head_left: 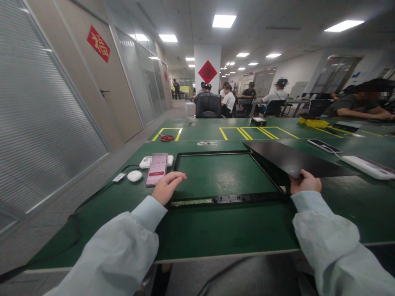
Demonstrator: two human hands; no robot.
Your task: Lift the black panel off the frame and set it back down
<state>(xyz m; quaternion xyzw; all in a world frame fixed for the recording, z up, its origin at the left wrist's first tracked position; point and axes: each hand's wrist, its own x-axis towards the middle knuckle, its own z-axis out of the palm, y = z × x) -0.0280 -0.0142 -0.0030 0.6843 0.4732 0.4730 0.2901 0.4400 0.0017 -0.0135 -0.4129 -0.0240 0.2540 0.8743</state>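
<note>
A black rectangular frame (216, 200) lies flat on the green table (222, 230) in front of me. My left hand (166, 186) rests on the frame's near left corner, fingers stretched out and holding nothing. My right hand (304, 181) grips the near edge of a flat black panel (293, 160), which is tilted up over the frame's right side. Both arms wear pale sleeves.
A pink-screened phone (156, 168), a white mouse-like object (135, 175) and a white power strip (145, 161) lie left of the frame. Red scissors (167, 137), a phone (324, 145), a white device (367, 166) and yellow trays (313, 122) lie farther off. Several people sit beyond.
</note>
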